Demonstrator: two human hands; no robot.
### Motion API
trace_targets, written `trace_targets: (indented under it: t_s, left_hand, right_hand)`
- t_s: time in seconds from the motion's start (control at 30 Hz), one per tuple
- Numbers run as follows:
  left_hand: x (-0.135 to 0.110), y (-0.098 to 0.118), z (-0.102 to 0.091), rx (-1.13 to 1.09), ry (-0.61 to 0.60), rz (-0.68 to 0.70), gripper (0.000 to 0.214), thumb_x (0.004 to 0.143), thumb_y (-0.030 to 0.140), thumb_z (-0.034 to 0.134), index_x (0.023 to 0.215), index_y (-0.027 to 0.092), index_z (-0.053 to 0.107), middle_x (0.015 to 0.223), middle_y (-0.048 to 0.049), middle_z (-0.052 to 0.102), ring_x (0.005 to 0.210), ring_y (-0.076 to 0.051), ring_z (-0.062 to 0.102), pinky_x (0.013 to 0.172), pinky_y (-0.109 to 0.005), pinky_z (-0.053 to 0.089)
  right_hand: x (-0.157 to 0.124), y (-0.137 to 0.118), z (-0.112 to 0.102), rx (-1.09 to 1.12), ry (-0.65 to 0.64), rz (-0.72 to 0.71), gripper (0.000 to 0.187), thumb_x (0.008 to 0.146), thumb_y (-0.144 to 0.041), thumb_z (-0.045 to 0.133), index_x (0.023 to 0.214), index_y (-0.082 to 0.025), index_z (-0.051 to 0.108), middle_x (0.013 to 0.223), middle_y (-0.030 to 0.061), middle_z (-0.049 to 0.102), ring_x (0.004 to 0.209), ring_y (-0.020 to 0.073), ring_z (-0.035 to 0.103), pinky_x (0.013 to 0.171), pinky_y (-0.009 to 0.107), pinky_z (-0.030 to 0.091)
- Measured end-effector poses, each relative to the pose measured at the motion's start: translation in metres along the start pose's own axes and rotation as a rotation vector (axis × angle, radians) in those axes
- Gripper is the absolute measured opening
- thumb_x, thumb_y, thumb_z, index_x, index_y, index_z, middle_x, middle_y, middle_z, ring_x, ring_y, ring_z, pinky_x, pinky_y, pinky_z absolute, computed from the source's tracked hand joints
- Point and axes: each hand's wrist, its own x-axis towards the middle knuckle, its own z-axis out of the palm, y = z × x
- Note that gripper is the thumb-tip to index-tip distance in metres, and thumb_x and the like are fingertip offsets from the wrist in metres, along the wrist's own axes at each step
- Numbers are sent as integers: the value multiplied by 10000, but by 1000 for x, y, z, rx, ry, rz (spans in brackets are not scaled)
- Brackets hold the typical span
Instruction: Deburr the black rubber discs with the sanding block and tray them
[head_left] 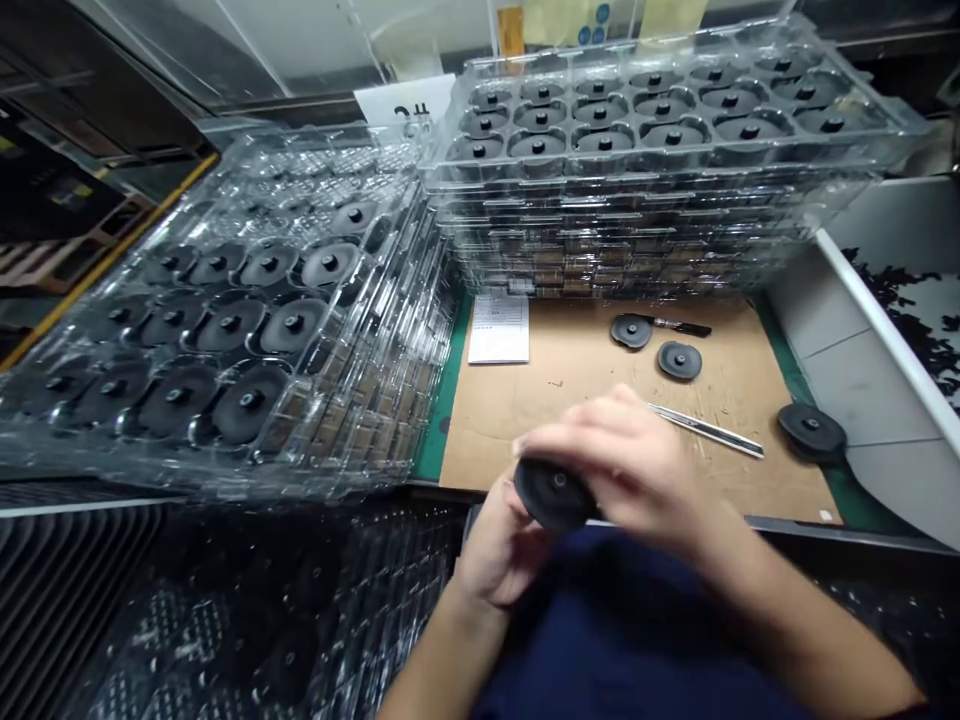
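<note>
Close to my body, a round black plastic part (553, 495) with a small hub in its middle is held tilted in both hands. My left hand (499, 555) grips it from below and the left, fingers closed around its edge. Over its top and right side, my right hand (630, 455) is closed with the fingers bent against the rim. A thin pale edge shows just under the right fingers, too small to make out. Beyond the hands, a silver craft knife (706, 432) lies on the cardboard sheet (495, 420).
Two loose black discs (679, 360) and a black marker (682, 326) lie farther back, near a white paper slip (499, 330). Another black part (812, 432) rests at right beside a white bin (885, 350). Stacked clear trays (360, 380) of discs stand left; more trays (660, 180) stand behind.
</note>
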Motion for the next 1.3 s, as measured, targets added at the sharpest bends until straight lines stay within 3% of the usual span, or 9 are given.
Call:
trace_targets:
  t_s: [0.2, 0.43, 0.6, 0.73, 0.83, 0.97, 1.13, 1.23, 1.3]
  left_hand:
    - [2, 16, -1, -144, -288, -266, 658, 556, 462, 778, 1162, 278, 600, 1256, -86, 597, 1032, -268, 630, 861, -292, 501]
    - [10, 12, 1, -144, -297, -257, 605, 616, 425, 752, 1175, 259, 593, 1236, -71, 612, 1077, -272, 603, 868, -302, 500]
    - [10, 6, 7, -163, -266, -195, 523, 691, 341, 729, 1184, 247, 585, 1211, -63, 623, 1037, -217, 620, 867, -276, 500]
    - [15, 10, 8, -96, -184, -145, 420, 753, 237, 690, 1162, 242, 597, 1166, -52, 643, 1040, -189, 614, 851, -242, 502]
    - [17, 12, 9, -61, -144, -97, 463, 703, 186, 729, 1142, 270, 606, 1149, -32, 648, 1028, -213, 621, 794, -255, 528]
    - [18, 12, 15, -54, -147, -108, 516, 648, 204, 774, 1139, 222, 615, 1046, -42, 685, 1046, -209, 610, 883, -257, 492]
    - [21, 19, 11, -100, -156, -114, 506, 580, 226, 818, 1057, 255, 654, 1030, -13, 697, 938, -194, 657, 835, -272, 523]
    - [21, 16, 8, -106, -138, -143, 507, 585, 295, 811, 1064, 242, 654, 1046, -21, 693, 925, -171, 651, 795, -223, 520]
    - [19, 12, 7, -130, -145, -197, 455, 673, 330, 751, 1099, 218, 640, 1082, -38, 679, 941, -157, 636, 810, -209, 503]
  right_hand:
    - [-53, 44, 4, 188, 55, 649, 223, 879, -313, 523, 1048, -257, 655, 1010, 22, 680, 789, 163, 601, 664, 284, 444]
    - [-79, 54, 23, 206, 43, 822, 278, 864, -343, 515, 1071, -219, 654, 986, 44, 685, 709, 167, 594, 655, 303, 481]
    - [-39, 9, 4, -3, 261, 475, 314, 883, -228, 514, 1193, -235, 563, 1036, 35, 641, 765, 150, 554, 680, 287, 451]
    - [-17, -14, 9, 52, 66, 113, 284, 867, -105, 478, 1137, -130, 562, 945, 73, 648, 829, 170, 552, 786, 330, 447]
    - [-6, -11, 13, 79, -85, 128, 244, 878, -101, 451, 1081, -131, 582, 890, 60, 639, 773, 154, 549, 730, 304, 453]
    - [0, -3, 15, -21, 109, 58, 267, 885, -116, 441, 1120, -107, 566, 860, 79, 634, 764, 174, 538, 716, 335, 437]
    - [-23, 1, 4, 117, -73, 63, 258, 859, -81, 480, 1090, -136, 579, 833, 47, 619, 732, 144, 516, 669, 287, 425]
    - [-27, 7, -2, -62, -15, 199, 242, 869, -88, 474, 1076, -135, 591, 773, 44, 597, 669, 142, 476, 619, 295, 390]
    - [-20, 12, -3, -155, 23, 121, 245, 886, -102, 443, 1059, -147, 610, 783, 54, 610, 661, 149, 466, 620, 314, 375]
